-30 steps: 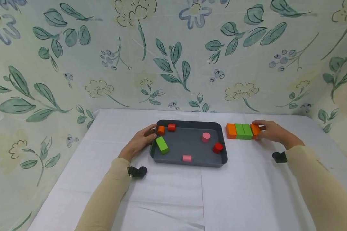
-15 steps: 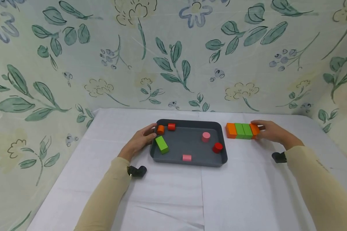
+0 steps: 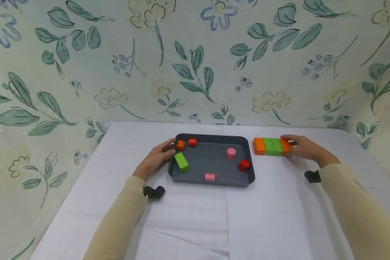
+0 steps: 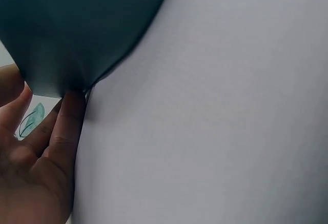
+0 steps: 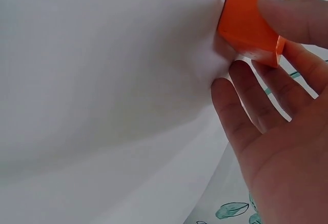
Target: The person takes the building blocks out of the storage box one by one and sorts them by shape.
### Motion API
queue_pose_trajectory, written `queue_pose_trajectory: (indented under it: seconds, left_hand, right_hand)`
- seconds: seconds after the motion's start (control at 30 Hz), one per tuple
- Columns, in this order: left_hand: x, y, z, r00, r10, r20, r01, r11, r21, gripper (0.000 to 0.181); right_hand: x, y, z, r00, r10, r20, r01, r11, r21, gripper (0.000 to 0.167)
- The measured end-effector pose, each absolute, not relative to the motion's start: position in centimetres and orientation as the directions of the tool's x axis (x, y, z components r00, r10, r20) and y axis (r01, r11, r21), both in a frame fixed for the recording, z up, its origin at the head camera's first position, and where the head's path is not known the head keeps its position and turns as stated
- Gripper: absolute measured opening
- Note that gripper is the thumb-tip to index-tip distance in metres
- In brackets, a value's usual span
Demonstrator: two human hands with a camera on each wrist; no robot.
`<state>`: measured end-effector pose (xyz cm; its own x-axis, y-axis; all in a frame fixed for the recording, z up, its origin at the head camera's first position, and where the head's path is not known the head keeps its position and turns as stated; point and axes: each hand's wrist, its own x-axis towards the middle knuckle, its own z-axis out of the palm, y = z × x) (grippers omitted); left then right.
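My left hand (image 3: 152, 159) grips the left rim of a dark grey tray (image 3: 211, 159); in the left wrist view its fingers lie against the tray's outer wall (image 4: 77, 34). To the right of the tray lies a row of blocks: an orange block (image 3: 259, 146), two green blocks (image 3: 273, 147) and another orange block (image 3: 284, 145) at the right end. With thumb and fingers my right hand (image 3: 307, 148) pinches that end block, which touches the green one beside it. The right wrist view shows the thumb on the orange block (image 5: 248, 19), with several fingertips around its far side.
Inside the tray are a green block (image 3: 182, 162), an orange cylinder (image 3: 180, 145), two red cylinders (image 3: 244, 165) and two pink cylinders (image 3: 231, 153). A white cloth (image 3: 188, 216) covers the table. Behind it hangs a floral curtain (image 3: 227, 65).
The right-end orange block, tilted a second ago, now sits straight and flush against the green block, pressed leftward by my right hand. My left hand and the tray stay put.
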<state>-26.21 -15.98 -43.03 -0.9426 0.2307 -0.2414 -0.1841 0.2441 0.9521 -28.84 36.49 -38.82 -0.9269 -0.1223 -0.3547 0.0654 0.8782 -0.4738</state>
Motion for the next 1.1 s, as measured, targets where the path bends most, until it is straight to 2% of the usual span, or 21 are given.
queue_pose_trajectory:
  seconds: [0.27,0.4,0.6,0.73,1.1]
  left_hand:
    - [-26.3,-15.9,-43.1,-0.940,0.239,-0.244,-0.186,0.242,0.952,0.061]
    - [-26.3,-16.0,-43.3,-0.940,0.238,-0.245,-0.186,0.247,0.951,0.062]
    - [-26.3,-16.2,-43.1,-0.940,0.238,-0.243,-0.183,0.247,0.952,0.061]
    - [-26.2,-16.3,-42.9,-0.942,0.241,-0.235,-0.175,0.246,0.953,0.060]
    - [-26.3,-16.2,-42.9,-0.941,0.245,-0.232,-0.172,0.245,0.954,0.061]
  right_hand:
    - [-28.5,36.3,-37.6,-0.908,-0.147,-0.392,0.065,0.876,-0.478,0.086]
    - [-28.4,35.3,-36.5,-0.925,-0.133,-0.355,0.039,0.898,-0.439,0.080]
    - [-28.4,31.0,-33.9,-0.970,-0.189,-0.150,-0.130,0.932,-0.338,0.065]
    - [-28.2,27.6,-32.2,-0.956,-0.292,-0.025,-0.271,0.913,-0.305,0.057]
    - [-27.0,20.1,-30.6,-0.877,-0.479,-0.034,-0.446,0.839,-0.312,0.049]
